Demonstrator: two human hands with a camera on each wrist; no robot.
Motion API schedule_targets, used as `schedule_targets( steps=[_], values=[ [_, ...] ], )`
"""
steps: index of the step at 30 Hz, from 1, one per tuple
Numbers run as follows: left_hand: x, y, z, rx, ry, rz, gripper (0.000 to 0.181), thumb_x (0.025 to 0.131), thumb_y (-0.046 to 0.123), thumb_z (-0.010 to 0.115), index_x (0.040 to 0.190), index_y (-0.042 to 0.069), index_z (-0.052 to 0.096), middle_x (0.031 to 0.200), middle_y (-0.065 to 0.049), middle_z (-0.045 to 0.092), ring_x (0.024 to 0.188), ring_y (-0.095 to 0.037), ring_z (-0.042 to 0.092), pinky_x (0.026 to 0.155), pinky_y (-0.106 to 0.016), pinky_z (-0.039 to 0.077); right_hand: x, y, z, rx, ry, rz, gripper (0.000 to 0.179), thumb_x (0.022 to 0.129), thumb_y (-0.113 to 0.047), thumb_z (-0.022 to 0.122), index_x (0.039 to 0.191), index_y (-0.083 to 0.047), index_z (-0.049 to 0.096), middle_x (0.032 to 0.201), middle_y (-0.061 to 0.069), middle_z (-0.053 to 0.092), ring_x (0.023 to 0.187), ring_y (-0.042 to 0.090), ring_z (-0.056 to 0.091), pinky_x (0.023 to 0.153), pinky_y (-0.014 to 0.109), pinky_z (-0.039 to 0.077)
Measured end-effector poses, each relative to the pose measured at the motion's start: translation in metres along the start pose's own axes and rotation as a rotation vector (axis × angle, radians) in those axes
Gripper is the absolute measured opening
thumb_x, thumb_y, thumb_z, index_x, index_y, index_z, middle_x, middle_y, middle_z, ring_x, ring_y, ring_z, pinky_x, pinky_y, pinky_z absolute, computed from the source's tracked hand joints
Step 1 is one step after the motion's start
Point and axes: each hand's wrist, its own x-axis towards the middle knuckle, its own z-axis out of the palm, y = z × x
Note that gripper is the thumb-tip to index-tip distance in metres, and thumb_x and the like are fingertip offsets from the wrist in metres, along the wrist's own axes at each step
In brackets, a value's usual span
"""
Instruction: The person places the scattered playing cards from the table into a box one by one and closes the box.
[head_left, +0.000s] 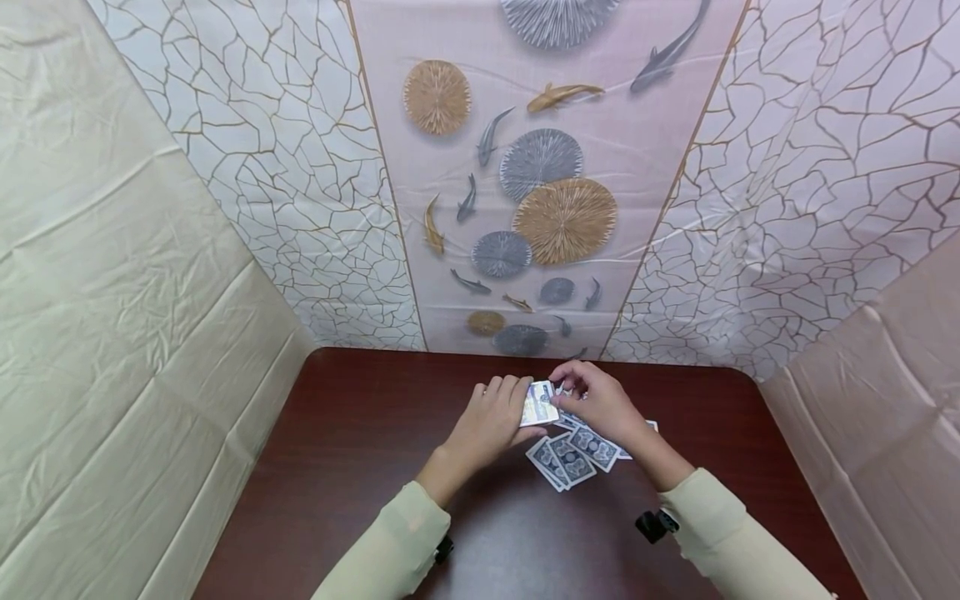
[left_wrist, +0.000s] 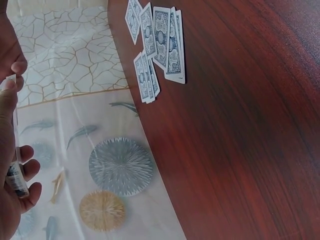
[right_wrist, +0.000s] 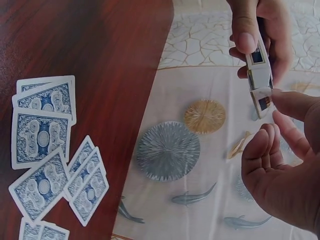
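A small playing-card box [head_left: 538, 405] is raised above the table, its pale face shiny in the head view. My left hand [head_left: 487, 423] grips it, thumb along one narrow side and fingers round the other, as the right wrist view shows. At the box's end, my right hand [head_left: 602, 408] pinches the flap [right_wrist: 263, 100] between thumb and index finger, its other fingers curled. Below and beside the right hand, several blue-backed playing cards [head_left: 572, 458] lie face down, overlapping in loose groups. Whatever is inside the box is hidden.
The dark red-brown wooden table [head_left: 360, 467] has rounded far corners. Behind it hangs a patterned cloth [head_left: 517, 167] with fish and round leaf shapes. Plain beige cloths [head_left: 112, 292] close in both sides.
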Motion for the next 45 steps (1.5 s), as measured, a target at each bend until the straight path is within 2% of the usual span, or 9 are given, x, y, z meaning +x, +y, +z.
schedule_targets(
  steps=[5,12,16,20,24,32,40,45],
  values=[
    [0.0,0.0,-0.001,0.004,-0.007,0.002,0.082,0.093,0.072,0.054,0.142,0.007,0.052,0.121,-0.006,0.064,0.101,-0.021,0.059,0.078,-0.036,0.048,-0.001,-0.006,0.0,-0.124,0.009,-0.054,0.028,0.087,-0.009,0.08,0.114,-0.008,0.071,0.097,0.008,0.061,0.084,0.019,0.059,0.071,0.029,0.05],
    [0.0,0.001,-0.001,0.001,-0.002,0.001,0.082,0.093,0.072,0.055,0.142,0.007,0.052,0.121,-0.006,0.064,0.1,-0.021,0.06,0.077,-0.035,0.048,-0.003,-0.012,0.002,-0.186,0.025,-0.008,0.019,0.086,-0.014,0.083,0.1,-0.013,0.069,0.104,0.011,0.058,0.094,0.027,0.061,0.079,0.038,0.051],
    [-0.001,0.002,-0.001,-0.002,0.014,-0.001,0.083,0.089,0.071,0.061,0.141,0.006,0.054,0.119,-0.006,0.064,0.099,-0.021,0.06,0.076,-0.036,0.047,-0.004,-0.011,0.005,-0.238,0.044,-0.03,0.015,0.086,-0.015,0.083,0.094,-0.015,0.071,0.105,0.01,0.055,0.097,0.026,0.058,0.082,0.04,0.048],
    [-0.002,0.003,0.001,-0.003,0.017,0.0,0.084,0.087,0.071,0.064,0.14,0.006,0.054,0.119,-0.006,0.065,0.099,-0.022,0.06,0.075,-0.036,0.047,-0.005,-0.014,0.007,-0.315,0.043,-0.088,0.015,0.085,-0.014,0.084,0.096,-0.012,0.075,0.096,0.005,0.056,0.089,0.021,0.055,0.076,0.036,0.047],
    [-0.002,0.003,0.003,0.021,0.02,0.003,0.085,0.087,0.072,0.064,0.14,0.007,0.055,0.119,-0.006,0.065,0.098,-0.022,0.06,0.076,-0.037,0.048,-0.003,-0.019,0.007,-0.336,0.008,-0.116,0.014,0.084,-0.008,0.082,0.097,-0.006,0.076,0.084,0.0,0.061,0.076,0.013,0.057,0.067,0.029,0.049],
    [-0.002,0.003,0.0,0.05,-0.005,-0.001,0.084,0.09,0.074,0.056,0.142,0.008,0.054,0.12,-0.004,0.064,0.1,-0.02,0.06,0.077,-0.035,0.047,0.001,-0.018,0.005,-0.252,-0.041,-0.078,0.014,0.087,-0.005,0.08,0.1,-0.005,0.075,0.085,0.001,0.073,0.077,0.012,0.068,0.07,0.03,0.056],
    [-0.003,0.003,0.0,0.012,-0.003,-0.005,0.082,0.09,0.072,0.059,0.141,0.007,0.053,0.119,-0.006,0.064,0.099,-0.021,0.06,0.076,-0.036,0.048,0.003,-0.007,0.003,-0.024,-0.091,0.01,0.011,0.089,-0.005,0.077,0.098,-0.009,0.071,0.091,0.003,0.072,0.083,0.015,0.067,0.072,0.027,0.055],
    [-0.004,0.003,0.001,-0.032,0.011,-0.008,0.083,0.091,0.071,0.059,0.142,0.006,0.053,0.119,-0.006,0.064,0.098,-0.021,0.059,0.076,-0.036,0.048,0.001,0.001,0.004,0.101,-0.091,0.032,0.009,0.09,-0.006,0.075,0.096,-0.005,0.07,0.089,0.006,0.07,0.082,0.015,0.063,0.071,0.024,0.052]
  ],
)
